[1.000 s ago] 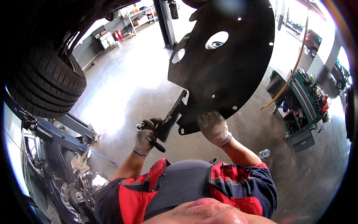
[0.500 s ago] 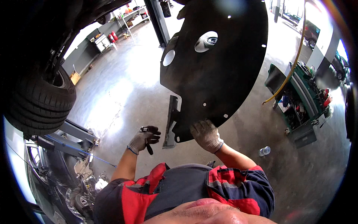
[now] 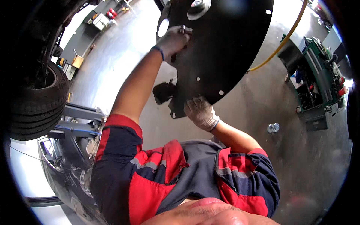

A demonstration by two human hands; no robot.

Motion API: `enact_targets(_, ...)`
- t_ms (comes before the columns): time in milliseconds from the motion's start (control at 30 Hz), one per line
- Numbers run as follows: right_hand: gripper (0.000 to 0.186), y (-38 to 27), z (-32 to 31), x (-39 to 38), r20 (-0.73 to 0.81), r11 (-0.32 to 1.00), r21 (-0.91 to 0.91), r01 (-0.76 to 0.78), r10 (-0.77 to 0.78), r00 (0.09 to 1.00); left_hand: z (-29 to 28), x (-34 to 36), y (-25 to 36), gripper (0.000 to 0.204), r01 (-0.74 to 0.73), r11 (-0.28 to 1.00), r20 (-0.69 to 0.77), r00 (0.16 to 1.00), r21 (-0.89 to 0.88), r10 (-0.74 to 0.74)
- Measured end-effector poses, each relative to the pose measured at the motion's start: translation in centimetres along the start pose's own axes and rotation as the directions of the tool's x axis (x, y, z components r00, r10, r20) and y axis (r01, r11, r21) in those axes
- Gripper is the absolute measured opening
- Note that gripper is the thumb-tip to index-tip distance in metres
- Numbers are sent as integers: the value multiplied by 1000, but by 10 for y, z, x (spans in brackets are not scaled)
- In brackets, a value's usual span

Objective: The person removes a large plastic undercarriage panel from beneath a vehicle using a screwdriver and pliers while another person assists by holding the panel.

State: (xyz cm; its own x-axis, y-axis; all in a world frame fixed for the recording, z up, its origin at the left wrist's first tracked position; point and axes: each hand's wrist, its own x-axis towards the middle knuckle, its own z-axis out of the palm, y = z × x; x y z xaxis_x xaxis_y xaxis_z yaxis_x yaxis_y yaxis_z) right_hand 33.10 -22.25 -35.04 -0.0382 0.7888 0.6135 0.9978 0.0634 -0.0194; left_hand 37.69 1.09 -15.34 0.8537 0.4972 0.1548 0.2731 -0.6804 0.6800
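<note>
A large black flat panel [image 3: 225, 48], like a vehicle's underbody shield, hangs before me. It has round cut-outs, small slots along its edge and a bent tab [image 3: 164, 93] at the lower left. My right hand [image 3: 201, 113], in a light knitted work glove, grips the panel's lower edge with curled fingers. My left hand [image 3: 172, 42], gloved too, is closed in front of the panel's left side, near a round hole. From its fist sticks the shiny end of a small dark-handled tool [image 3: 185, 30]; its exact kind is unclear.
A car wheel [image 3: 37, 108] hangs at the left under the dark underside of a raised car. Lift arms [image 3: 80, 116] lie below it. A green tool cart [image 3: 318, 82] stands at the right, near a yellow hose [image 3: 288, 37]. A plastic bottle [image 3: 273, 128] lies on the floor.
My left hand, with the tool, has risen from below to the panel's left side. The panel appears higher in view, and my right hand stays on its lower edge.
</note>
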Motion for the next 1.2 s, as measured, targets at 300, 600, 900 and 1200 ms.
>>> enact_targets(300, 29, 1, 16, -1, 226, 999, -38, 29, -19, 974, 65, 112, -14, 38, -95, 969, -127, 984, 230, 126)
enact_targets(600, 22, 10, 63, 12, 373, 999, -13, 44, -36, 927, 73, 199, -81, 36, -281, 923, 141, 957, 261, 252)
enact_targets(900, 20, 36, 130, 46, 567, 998, 42, 41, -57, 822, 80, 219, -100, 28, -430, 769, 355, 892, 473, 280)
enact_targets(1200, 22, 206, -8, 103, 285, 929, 367, 52, -166, 944, 92, 224, -119, 35, -112, 975, 264, 963, 194, 58)
